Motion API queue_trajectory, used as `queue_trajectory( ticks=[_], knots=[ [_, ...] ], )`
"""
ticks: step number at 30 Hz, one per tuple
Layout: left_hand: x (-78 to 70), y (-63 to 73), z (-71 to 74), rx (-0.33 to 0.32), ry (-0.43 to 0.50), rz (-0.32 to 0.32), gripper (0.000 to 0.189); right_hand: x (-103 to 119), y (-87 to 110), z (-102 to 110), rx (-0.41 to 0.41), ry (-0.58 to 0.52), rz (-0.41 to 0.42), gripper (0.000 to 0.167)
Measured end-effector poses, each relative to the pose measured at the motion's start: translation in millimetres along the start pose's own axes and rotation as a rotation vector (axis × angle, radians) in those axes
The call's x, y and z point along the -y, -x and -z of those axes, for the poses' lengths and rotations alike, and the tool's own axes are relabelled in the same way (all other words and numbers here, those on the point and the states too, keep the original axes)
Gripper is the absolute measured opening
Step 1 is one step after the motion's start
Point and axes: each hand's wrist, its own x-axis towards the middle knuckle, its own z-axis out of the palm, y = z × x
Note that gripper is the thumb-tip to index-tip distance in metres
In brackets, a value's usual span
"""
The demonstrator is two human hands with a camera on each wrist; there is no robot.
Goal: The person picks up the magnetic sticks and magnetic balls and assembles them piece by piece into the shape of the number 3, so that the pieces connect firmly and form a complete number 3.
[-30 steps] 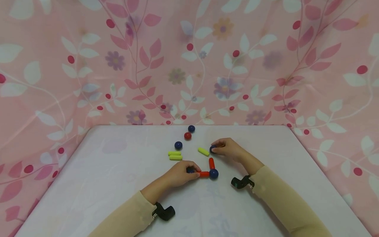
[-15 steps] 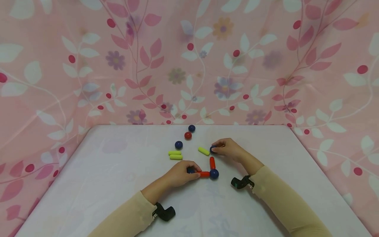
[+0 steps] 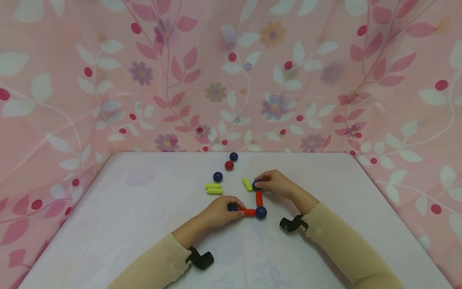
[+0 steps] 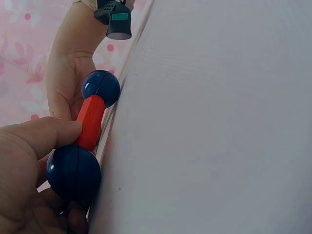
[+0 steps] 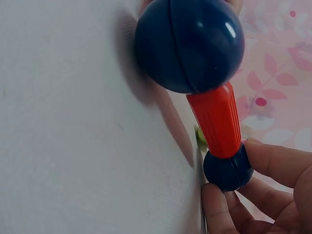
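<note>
My left hand (image 3: 221, 210) grips a blue ball (image 4: 75, 171) at one end of a red rod (image 3: 249, 212), its thumb lying on the rod near the ball. At the rod's other end sits a second blue ball (image 3: 261, 212), the corner piece. From that corner, another red rod (image 5: 217, 122) runs toward the far side of the table. My right hand (image 3: 277, 185) pinches a third blue ball (image 5: 228, 171) between thumb and fingers. This ball meets the far end of the second red rod. Just left of it lies a yellow-green rod (image 3: 247, 185).
Two more yellow-green rods (image 3: 214, 192) lie side by side left of centre. Behind them are a loose blue ball (image 3: 217, 176), a red ball (image 3: 229, 165) and another blue ball (image 3: 234, 156) near the white table's (image 3: 162, 176) back edge. A floral curtain hangs behind.
My right hand has brought its blue ball slightly left and nearer, against the red rod's end. The yellow-green rod beside it has turned to a steeper angle. My left hand keeps its place.
</note>
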Motion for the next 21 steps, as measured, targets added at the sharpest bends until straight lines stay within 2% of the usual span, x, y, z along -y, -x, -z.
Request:
queue_trajectory(
  ticks=[21],
  knots=[
    [-0.4,1.3,0.4,-0.004,0.001,-0.001,0.01,0.4,4.2,-2.3,-0.007,0.008,-0.01,0.032]
  ],
)
